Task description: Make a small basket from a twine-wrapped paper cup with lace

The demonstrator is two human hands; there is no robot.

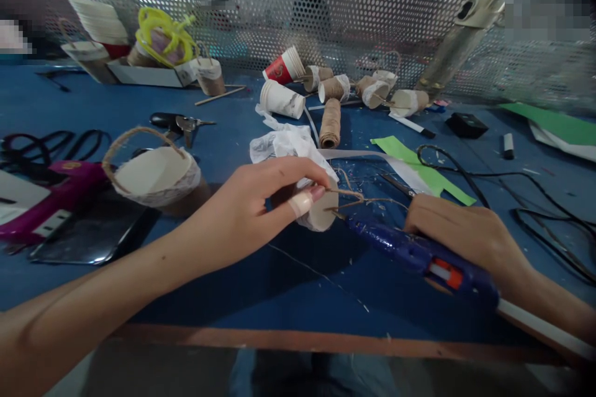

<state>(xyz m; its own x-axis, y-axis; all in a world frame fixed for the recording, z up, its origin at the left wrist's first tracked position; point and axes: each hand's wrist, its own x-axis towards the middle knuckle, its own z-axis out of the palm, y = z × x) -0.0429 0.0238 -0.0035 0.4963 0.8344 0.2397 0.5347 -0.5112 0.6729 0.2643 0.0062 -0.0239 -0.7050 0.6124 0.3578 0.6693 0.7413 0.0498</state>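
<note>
My left hand [274,195], a bandage on its thumb, grips a small cup [322,214] lying on its side, its pale round end turned to the right. Thin twine [347,193] comes from the cup between my hands. In my right hand [456,229] is a blue glue gun [400,248] with an orange trigger; its nozzle meets or nearly meets the cup's pale end. The right fingers are mostly hidden behind the gun. White lace [284,142] lies just behind the cup. A finished-looking cup with a twine handle [158,177] stands left of my left hand.
A twine spool [330,124], stacked white cups [282,99] and several wrapped cups lie towards the perforated screen [261,31]. Pliers [186,127], a purple glue gun [60,198] and a phone [93,236] are at left. Green paper [419,167] and black cables [512,177] lie at right.
</note>
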